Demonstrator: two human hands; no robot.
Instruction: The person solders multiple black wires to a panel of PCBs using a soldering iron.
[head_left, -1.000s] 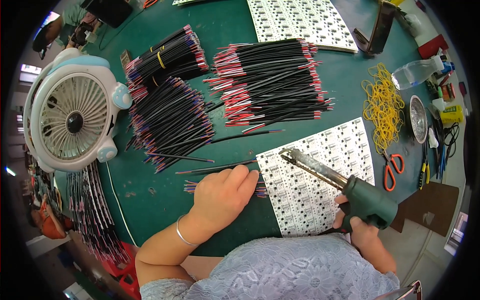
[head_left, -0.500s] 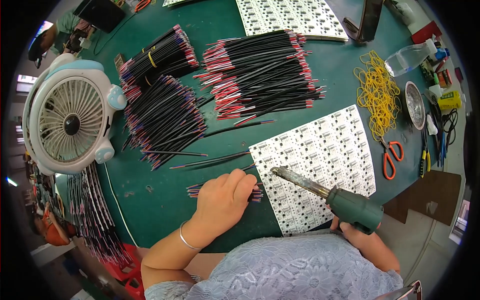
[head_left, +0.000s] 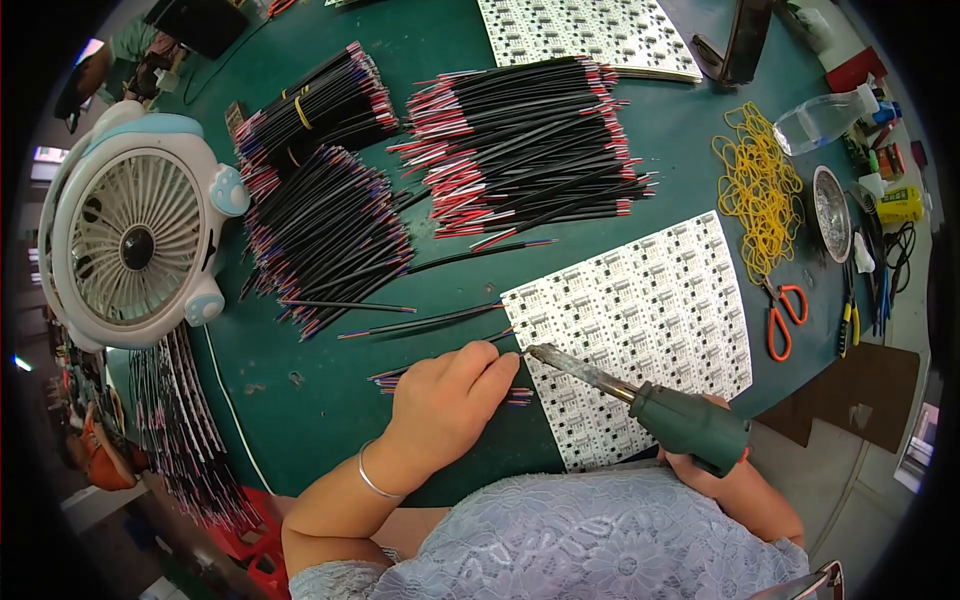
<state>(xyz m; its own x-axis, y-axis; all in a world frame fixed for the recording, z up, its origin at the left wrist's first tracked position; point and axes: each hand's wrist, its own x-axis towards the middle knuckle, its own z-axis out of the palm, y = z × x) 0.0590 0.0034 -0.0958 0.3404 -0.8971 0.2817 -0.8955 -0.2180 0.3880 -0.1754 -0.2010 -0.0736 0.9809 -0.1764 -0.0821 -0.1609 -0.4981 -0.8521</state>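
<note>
Just ahead of the wearer's pale lace garment [head_left: 600, 540], the right hand [head_left: 700, 480] is gripping a green-bodied soldering iron [head_left: 690, 425], its fingers mostly hiding beneath the tool. Compared with a second ago, the iron is sitting farther left and lower: its tip, then hovering over the white circuit board sheet [head_left: 650, 320], is now meeting the sheet's left edge, right beside the left hand's fingertips. That left hand [head_left: 445, 405] is holding nearly its earlier place, thumb and forefinger bunching narrowly; I cannot tell whether they are closing on a wire. The sheet itself is lying on the green table [head_left: 330, 400], the iron covering part of it, while the left hand is blocking the middle of a small bundle of cables [head_left: 515, 397]. Farther out, orange-handled scissors [head_left: 775, 296] are lying to the right, just below yellow rubber bands [head_left: 755, 190], with a metal bowl [head_left: 830, 215] standing nearby. Black cables with red and white ends [head_left: 540, 150] are lying beyond the sheet, a blue-tipped pile [head_left: 330, 235] is spreading to their left, and a white fan [head_left: 137, 248] is standing past that. At the far side, more board sheets [head_left: 590, 40] are resting in a stack.
</note>
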